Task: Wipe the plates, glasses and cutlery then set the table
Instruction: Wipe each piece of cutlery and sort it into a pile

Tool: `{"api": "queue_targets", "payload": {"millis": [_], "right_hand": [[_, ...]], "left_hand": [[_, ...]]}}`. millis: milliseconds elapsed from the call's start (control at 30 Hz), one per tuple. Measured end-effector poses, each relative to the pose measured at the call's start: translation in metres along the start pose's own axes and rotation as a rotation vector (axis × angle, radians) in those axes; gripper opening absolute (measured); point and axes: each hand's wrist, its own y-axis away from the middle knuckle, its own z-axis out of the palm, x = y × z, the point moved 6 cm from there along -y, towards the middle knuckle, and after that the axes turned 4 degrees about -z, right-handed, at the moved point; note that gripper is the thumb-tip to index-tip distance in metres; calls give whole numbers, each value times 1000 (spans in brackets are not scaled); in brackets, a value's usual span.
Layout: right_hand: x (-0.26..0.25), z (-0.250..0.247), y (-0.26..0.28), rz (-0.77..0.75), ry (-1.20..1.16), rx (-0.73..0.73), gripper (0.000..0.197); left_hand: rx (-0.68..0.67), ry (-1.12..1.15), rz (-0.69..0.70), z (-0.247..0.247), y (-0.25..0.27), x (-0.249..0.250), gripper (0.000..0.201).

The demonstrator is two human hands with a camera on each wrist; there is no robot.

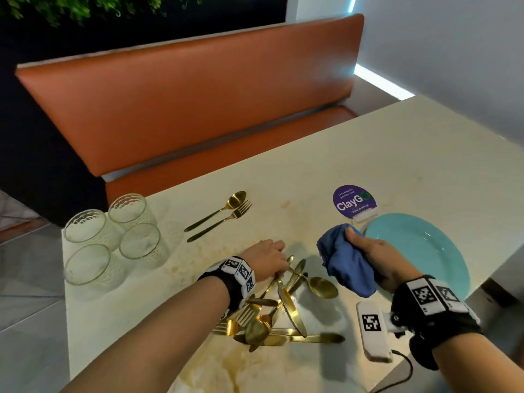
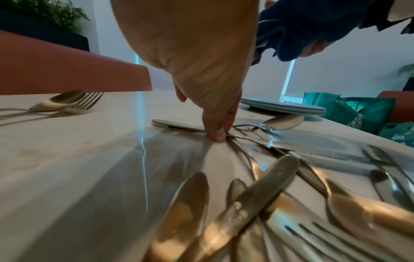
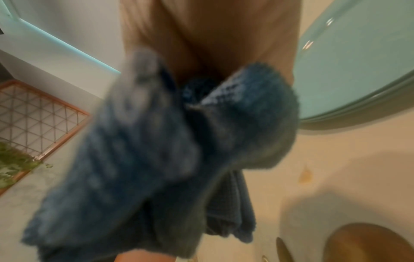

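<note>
Bare table (image 1: 411, 154) far right, glasses (image 1: 113, 239) crowd left edge, cutlery pile (image 1: 283, 313) blocks near centre

A purple sticker (image 1: 354, 202) on the table (image 1: 425, 154) reads "ClayGo".

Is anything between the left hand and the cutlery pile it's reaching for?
Nothing visible. The left hand is already at the far end of the cutlery pile, fingertips down among the handles. The cloth is held apart in the right hand.

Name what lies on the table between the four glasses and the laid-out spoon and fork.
Nothing: in the head view, bare tabletop separates the glasses from the spoon and fork.
</note>
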Motion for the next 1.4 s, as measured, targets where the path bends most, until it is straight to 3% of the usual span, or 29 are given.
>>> {"api": "queue_targets", "payload": {"millis": [200,433,567,700,867,967,1067,1133,1167,1233,1300,1400], "right_hand": [[14,-5,13,-15,24,19,43],[10,5,21,-81,284,7,39],[-12,44,29,-253,674,-146,41],[-12,103,37,-393,1159,-370,44],[-12,134,47,-441,1331,-482,31],[-20,123,47,-426,1368,-491,38],[-27,93,36,-375,1326,-454,29],[-32,71,27,-356,1232,-324,24],[-34,59,22,-349,1106,-224,24],[-30,44,15,-298,631,-71,24],[-15,52,10,-191,167,-69,33],[-2,94,8,-56,-213,-143,43]], "left_hand": [[-122,-5,-75,-2,8,-1,23],[-174,108,-208,2,30,-17,24],[-243,269,-286,-20,52,-19,26],[-167,414,-266,-51,66,-12,26],[-116,530,-256,-60,97,-22,19],[-65,648,-316,-54,114,-31,15],[-4,725,-385,-50,131,-46,11],[66,789,-458,-49,142,-59,9],[135,844,-515,-50,148,-67,10],[314,1010,-632,-50,156,-76,9],[430,1195,-706,-48,153,-71,8],[442,1347,-740,-44,126,-45,15]]}}
